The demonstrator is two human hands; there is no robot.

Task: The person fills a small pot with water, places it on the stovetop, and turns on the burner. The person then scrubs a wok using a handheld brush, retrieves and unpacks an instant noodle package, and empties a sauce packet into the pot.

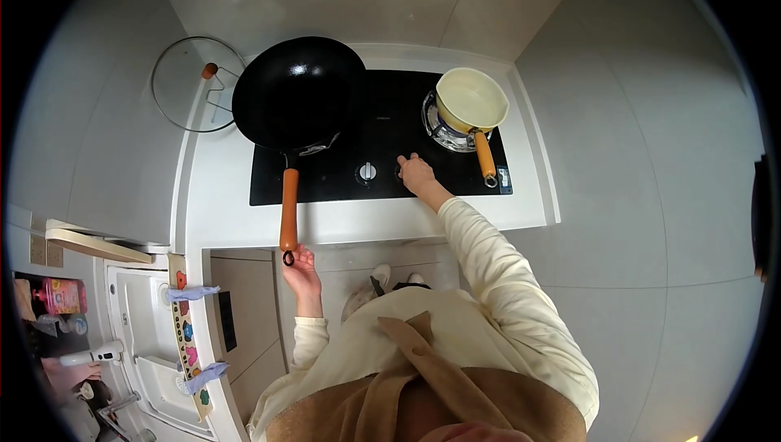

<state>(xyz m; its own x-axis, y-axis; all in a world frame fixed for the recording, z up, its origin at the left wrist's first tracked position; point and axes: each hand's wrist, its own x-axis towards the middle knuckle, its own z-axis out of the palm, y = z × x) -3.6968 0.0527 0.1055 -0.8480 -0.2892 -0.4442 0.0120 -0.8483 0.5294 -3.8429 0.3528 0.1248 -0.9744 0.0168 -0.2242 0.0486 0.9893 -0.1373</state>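
A brown garment (496,397) lies nearest the head camera. The left hand (303,269) curls loosely at the handle (289,210) of the wok (299,92), which stretches ahead; whether it grips cannot be told. The right hand (416,172) bends over the cooktop (325,185), its hold hidden.

Wok (301,92) on the stove (393,134), left of saucepan (472,98), right of lid (194,88).

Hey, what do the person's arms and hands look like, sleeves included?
The left grip and right grip are bare, five-fingered human hands without gloves. The left sleeve and right sleeve are plain cream, the right one visibly creased; both end short of the hand.
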